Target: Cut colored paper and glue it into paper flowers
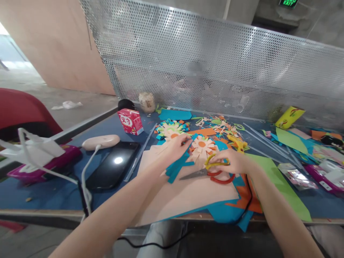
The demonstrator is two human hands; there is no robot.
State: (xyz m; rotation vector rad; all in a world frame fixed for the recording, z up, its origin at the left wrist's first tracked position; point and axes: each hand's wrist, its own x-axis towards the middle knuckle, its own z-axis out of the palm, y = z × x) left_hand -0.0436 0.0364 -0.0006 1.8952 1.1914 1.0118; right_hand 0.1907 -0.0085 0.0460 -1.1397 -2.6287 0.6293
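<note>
My left hand (180, 147) is closed with its fingertips pinching blue paper (177, 166), cut into strips that hang down over the pale sheet. In my right hand (228, 160) are scissors (219, 179) with one yellow and one red handle; their blades point left, close to the lower ends of the strips. Just beyond and between my hands lies a layered paper flower (202, 144) with a peach fringe and orange centre. Another paper flower (172, 129), fringed in blue and green, is behind my left hand. Under both hands spreads a large pale peach sheet (188, 200).
Right of the sheet are a yellow glue gun (238, 143) and green paper (279, 186). Paper scraps (217, 125) and clear sticks (266, 141) lie farther back. To the left are a phone (114, 165), a pink carton (130, 122) and power strips with cables. A perforated metal screen (161, 53) stands behind.
</note>
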